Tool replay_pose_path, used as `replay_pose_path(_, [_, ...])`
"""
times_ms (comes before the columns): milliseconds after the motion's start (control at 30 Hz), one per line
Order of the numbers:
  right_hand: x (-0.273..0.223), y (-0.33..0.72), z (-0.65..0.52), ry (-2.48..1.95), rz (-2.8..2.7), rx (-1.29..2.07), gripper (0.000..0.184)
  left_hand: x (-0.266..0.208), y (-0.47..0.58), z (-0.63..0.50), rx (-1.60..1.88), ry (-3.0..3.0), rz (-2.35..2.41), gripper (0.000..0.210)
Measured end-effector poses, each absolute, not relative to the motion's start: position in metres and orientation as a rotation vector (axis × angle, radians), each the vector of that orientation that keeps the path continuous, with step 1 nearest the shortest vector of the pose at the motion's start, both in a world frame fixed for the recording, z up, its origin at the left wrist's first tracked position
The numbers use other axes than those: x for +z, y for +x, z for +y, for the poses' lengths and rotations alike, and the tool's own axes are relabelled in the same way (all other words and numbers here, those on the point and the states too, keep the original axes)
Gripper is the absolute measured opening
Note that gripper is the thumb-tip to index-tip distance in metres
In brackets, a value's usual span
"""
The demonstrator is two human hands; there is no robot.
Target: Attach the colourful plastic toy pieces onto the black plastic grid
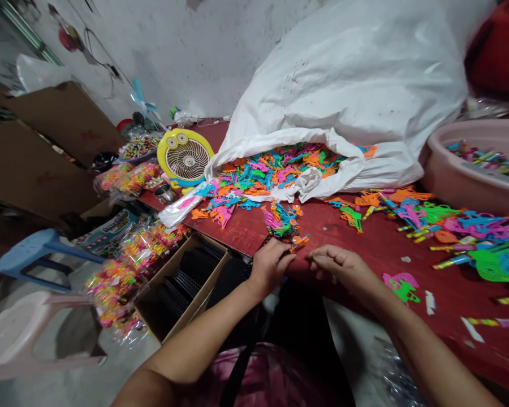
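Note:
My left hand [269, 265] is closed, its thumb and fingers pinching a small orange plastic piece [297, 243] over the table's front edge. Just to the right, my right hand [337, 264] has its fingers curled together, apart from the left one; anything between them is hidden. Beyond my left hand lies a small heap of pink, blue, green and orange plastic pieces [283, 217]. Many more such pieces [275, 169] spill from the mouth of a large white sack [348, 79]. A pink and green piece [402, 287] rests beside my right forearm.
On the red table [246, 232], colourful pieces with striped tubes [483, 243] are piled at right, near a pink basin [449, 175]. A yellow fan [186, 155] stands at left. Below are a cardboard box [212, 277], bagged goods [114, 288] and stools [46, 249].

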State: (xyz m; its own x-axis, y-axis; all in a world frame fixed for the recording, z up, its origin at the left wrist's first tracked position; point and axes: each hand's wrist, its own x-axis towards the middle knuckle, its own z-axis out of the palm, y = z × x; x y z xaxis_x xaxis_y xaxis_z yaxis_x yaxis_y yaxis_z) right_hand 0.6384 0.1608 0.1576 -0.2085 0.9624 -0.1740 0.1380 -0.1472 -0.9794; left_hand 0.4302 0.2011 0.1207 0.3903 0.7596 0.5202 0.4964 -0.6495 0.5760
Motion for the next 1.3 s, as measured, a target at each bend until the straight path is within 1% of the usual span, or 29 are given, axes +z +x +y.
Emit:
replay_pose_path(167, [0.116,0.619,0.176,-1.358,-1.367,1.134,0.032,0.121,0.428,0.209,1.081,2.201,1.106,0.012])
replay_pose_path(300, [0.099,0.605,0.182,-1.368,-1.286,1.068,0.027,0.123,0.427,0.213,1.068,2.119,1.121,0.013])
replay_pose_path(367, [0.097,0.602,0.183,-1.351,-1.196,1.082,0.027,0.124,0.426,0.214,1.059,2.106,1.122,0.014])
replay_pose_path(533, [0.099,0.601,0.186,-1.303,-1.115,1.099,0.039,0.123,0.427,0.215,1.072,2.083,1.122,0.014])
replay_pose_path(967, [0.103,0.596,0.186,-1.357,-1.116,1.094,0.037,0.123,0.427,0.216,1.083,2.087,1.131,0.016])
replay_pose_path(1233, [0.105,0.597,0.185,-1.352,-1.139,1.064,0.037,0.122,0.428,0.213,1.145,2.100,1.080,0.014])
replay_pose_path(1300, [0.104,0.596,0.184,-1.366,-1.112,1.050,0.039,0.121,0.429,0.212,1.188,2.106,1.083,0.013])
